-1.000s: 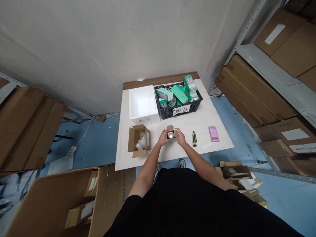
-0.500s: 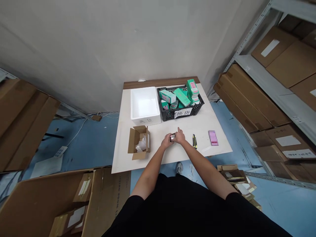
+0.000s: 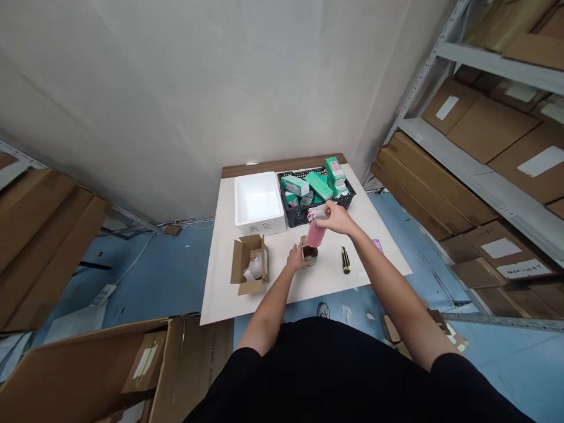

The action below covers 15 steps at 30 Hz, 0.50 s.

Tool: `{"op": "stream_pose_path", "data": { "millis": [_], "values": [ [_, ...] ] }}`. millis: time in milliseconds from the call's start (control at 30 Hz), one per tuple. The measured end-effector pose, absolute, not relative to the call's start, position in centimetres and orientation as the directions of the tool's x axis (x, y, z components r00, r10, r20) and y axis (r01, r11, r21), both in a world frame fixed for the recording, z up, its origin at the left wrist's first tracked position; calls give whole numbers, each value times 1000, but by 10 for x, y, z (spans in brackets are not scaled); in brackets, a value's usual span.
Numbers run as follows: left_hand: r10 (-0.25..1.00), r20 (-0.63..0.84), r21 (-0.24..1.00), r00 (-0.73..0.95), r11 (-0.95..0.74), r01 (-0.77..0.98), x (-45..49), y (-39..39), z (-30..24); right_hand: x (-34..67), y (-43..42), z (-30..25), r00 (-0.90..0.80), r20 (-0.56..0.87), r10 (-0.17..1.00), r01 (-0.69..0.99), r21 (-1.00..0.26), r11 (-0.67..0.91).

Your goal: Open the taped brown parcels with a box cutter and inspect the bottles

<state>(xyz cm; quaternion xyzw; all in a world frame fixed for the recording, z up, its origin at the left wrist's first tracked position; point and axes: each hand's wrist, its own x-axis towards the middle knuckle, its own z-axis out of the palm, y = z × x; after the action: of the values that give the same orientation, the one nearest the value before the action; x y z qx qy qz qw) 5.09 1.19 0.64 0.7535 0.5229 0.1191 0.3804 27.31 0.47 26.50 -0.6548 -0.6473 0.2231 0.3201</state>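
Observation:
My right hand [image 3: 337, 219] is raised over the table, its fingers closed on the top of a pink bottle [image 3: 315, 235] with a clear upper part. The bottle hangs slightly tilted just above the mouth of a small opened box [image 3: 310, 255]. That box stands upright on the table, and my left hand [image 3: 297, 257] grips its left side. Right of the box lies a black and yellow box cutter [image 3: 345, 260]. An open brown carton [image 3: 249, 265] with white packing paper in it stands to the left of my left hand.
At the back of the table [image 3: 222, 267] stand a white foam box [image 3: 261, 225] and a black plastic crate [image 3: 299, 216] full of green cartons [image 3: 318, 185]. A pink-purple item [image 3: 377, 244] lies beyond my right forearm. Shelves with brown boxes [image 3: 497, 132] rise at right.
My right hand has risen away from the left, lifting the pink bottle up out of the small box. My left hand stays on the box. The camera view has shifted a little.

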Motion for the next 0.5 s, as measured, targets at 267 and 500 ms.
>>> {"op": "stream_pose_path", "data": {
  "millis": [267, 500],
  "values": [
    [826, 245, 841, 508, -441, 312, 52, 28, 149, 281, 11, 299, 79, 232, 970, 684, -720, 117],
    [888, 343, 879, 306, -418, 227, 86, 24, 238, 266, 11, 310, 144, 227, 963, 465, -875, 137]
  ]
}}
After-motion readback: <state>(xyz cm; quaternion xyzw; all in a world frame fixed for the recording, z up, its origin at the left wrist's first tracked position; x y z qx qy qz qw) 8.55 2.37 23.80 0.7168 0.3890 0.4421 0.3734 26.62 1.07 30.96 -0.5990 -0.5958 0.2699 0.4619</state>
